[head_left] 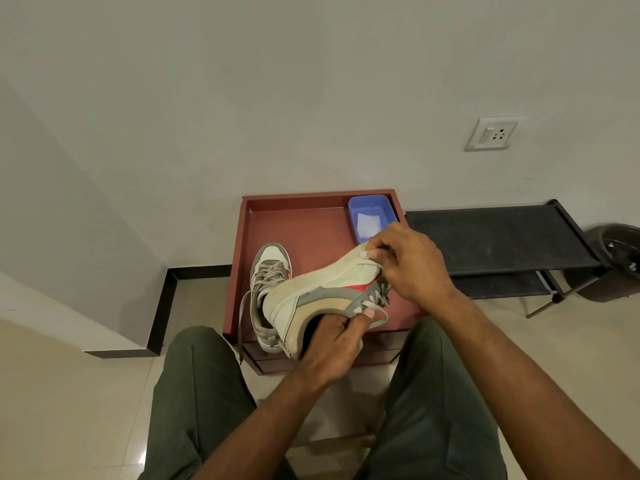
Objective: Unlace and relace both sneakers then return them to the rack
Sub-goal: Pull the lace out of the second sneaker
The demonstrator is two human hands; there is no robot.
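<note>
Two sneakers show at the red-brown tray table (298,220). One sneaker (268,271) lies flat on the tray's left part, toe toward the wall, its loose lace (242,317) hanging over the tray's front edge. The other sneaker (322,296) is held tipped on its side above the tray's front, sole facing left. The left hand (332,351) grips it at the heel opening, thumb pressed on the grey eyelet strip. The right hand (408,261) is curled at its toe end, fingers pinching near the laces. A blue tub (370,207) sits in the tray's far right corner. A black rack (502,237) stands just right of the tray.
</note>
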